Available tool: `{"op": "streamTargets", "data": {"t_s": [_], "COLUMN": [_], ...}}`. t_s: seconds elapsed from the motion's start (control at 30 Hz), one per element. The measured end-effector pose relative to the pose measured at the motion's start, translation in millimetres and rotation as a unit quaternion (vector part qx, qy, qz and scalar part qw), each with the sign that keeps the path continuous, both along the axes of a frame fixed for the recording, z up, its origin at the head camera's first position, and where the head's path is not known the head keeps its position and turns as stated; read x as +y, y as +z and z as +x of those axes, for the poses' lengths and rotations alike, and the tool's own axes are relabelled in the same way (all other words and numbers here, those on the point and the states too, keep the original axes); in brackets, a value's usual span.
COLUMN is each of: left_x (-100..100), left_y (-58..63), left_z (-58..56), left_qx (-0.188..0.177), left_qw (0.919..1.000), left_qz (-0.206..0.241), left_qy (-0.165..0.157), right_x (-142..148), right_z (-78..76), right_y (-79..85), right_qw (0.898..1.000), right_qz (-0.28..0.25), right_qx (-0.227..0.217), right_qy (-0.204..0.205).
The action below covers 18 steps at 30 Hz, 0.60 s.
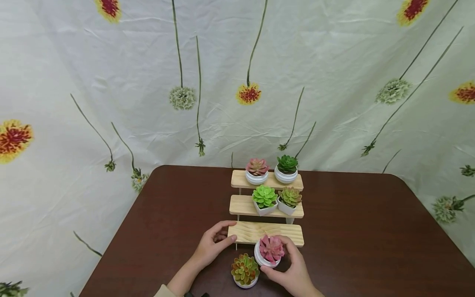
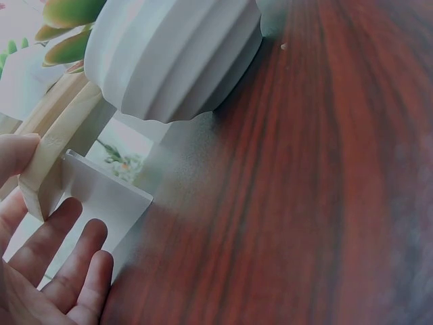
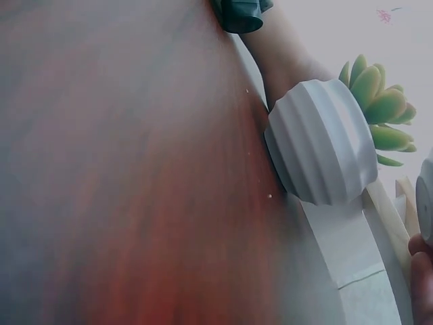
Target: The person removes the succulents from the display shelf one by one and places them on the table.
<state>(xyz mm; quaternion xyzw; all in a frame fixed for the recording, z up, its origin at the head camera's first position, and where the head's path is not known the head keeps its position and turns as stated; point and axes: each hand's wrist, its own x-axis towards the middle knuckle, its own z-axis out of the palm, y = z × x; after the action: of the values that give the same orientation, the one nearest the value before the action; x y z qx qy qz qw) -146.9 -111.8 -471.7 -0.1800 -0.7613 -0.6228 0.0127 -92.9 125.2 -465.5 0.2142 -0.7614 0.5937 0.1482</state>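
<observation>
My right hand [image 1: 295,270] grips a white round pot with a pink artificial succulent [image 1: 271,249], held up at the front edge of the lowest board. Only its fingertips and part of that pot show at the right edge of the right wrist view. My left hand [image 1: 210,244] holds the left end of the three-tier wooden display stand's lowest board [image 1: 245,232], thumb at the near edge. The left wrist view shows its other fingers [image 2: 88,250] spread by the clear stand leg [image 2: 111,196]. An orange-tipped green succulent [image 1: 245,269] in a ribbed white pot [image 3: 321,145] stands on the table between the hands.
The middle board [image 1: 241,205] bears a bright green succulent [image 1: 264,196] and a reddish-green succulent [image 1: 290,197]. On the top board [image 1: 237,179] sit a pink-green succulent [image 1: 257,167] and a dark green succulent [image 1: 287,164]. A flowered cloth [image 1: 222,119] hangs behind the dark table [image 1: 363,231].
</observation>
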Motion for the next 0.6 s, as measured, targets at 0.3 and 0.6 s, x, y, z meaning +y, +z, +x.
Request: {"op": "streamTargets", "data": {"t_s": [0.3,0.6], "left_x": [-0.8,-0.7], "left_y": [-1.2,-0.8], "left_z": [-0.9,-1.0], "left_qx": [-0.009,-0.012], "left_qw": [1.0,0.9999], "left_qz": [-0.001,0.0], "left_qy": [-0.001,-0.003], "right_x": [17.4,28.1], "right_z": [-2.8,-4.0], "right_y": [-30.5,-40.9], "right_qw": [0.999,0.997], "right_qz": [0.025,0.04], "right_qx": [-0.022,0.033], "right_qy": [-0.004,0.057]}}
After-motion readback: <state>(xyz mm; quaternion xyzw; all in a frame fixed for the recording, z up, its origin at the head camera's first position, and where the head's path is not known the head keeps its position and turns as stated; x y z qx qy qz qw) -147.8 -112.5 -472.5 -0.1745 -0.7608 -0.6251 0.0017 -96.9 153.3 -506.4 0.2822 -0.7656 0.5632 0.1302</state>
